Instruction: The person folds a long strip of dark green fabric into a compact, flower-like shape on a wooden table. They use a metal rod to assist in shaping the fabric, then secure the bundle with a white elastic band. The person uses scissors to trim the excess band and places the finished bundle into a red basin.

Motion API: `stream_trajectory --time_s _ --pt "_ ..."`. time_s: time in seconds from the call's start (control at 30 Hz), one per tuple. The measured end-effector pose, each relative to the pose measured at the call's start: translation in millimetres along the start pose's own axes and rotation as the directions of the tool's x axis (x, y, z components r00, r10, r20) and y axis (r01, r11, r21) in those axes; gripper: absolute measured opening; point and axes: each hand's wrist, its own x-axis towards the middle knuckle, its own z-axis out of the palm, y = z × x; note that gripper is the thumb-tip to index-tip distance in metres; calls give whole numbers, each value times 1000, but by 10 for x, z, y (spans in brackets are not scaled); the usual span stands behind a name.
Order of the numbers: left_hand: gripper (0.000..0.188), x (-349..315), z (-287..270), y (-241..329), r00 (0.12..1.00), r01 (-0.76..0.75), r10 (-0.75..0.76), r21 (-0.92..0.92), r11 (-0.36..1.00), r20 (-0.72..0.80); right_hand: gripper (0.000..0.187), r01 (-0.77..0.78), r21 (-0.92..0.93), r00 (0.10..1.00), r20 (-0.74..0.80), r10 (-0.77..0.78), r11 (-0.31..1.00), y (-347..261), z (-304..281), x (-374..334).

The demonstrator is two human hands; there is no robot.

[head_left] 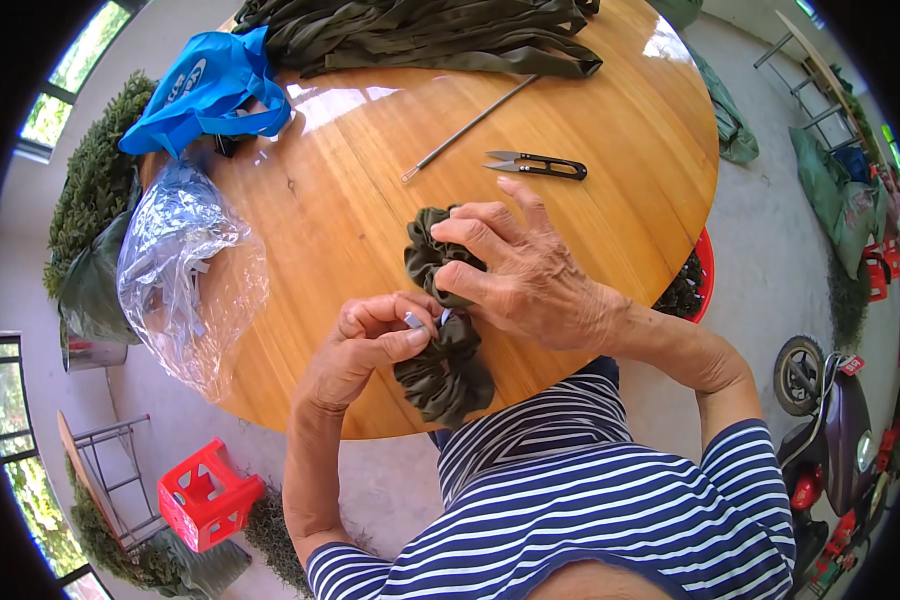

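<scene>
A gathered dark olive scrunchie lies at the near edge of the round wooden table, its ruffled fabric bunched in an upper and a lower part. My left hand pinches it near the middle, thumb against fingers, where a small white strip pokes out. Another bit of white shows at the narrow place between the two parts. With bent fingers and thumb, my right hand grips the upper part; its little finger is raised. Beyond that hand lie black-handled thread snips.
A thin metal rod lies below a heap of olive fabric tubes at the far edge. To the left are a blue bag and a clear plastic bag holding white pieces. A red stool stands on the floor; a scooter is at right.
</scene>
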Motion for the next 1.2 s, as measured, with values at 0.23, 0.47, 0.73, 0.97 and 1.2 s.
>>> stream_trajectory --time_s 0.23,0.47,0.73,0.97,1.2 --pt "16 -96 66 -100 982 50 -14 -186 981 190 9 -68 -48 991 -116 62 997 174 70 25" --pt "13 -237 95 60 979 -99 44 277 956 197 23 -171 -121 979 -130 155 978 398 19 -77" --pt "9 -246 245 34 994 -77 98 321 944 -51 31 -194 -20 979 -62 193 981 207 -80 -128" --pt "10 -129 229 -54 991 -83 91 81 993 -101 32 -244 51 969 54 241 968 122 -110 -106" --pt "9 -38 268 -114 981 -124 131 57 991 -140 22 -141 85 989 63 136 986 111 -124 -83"
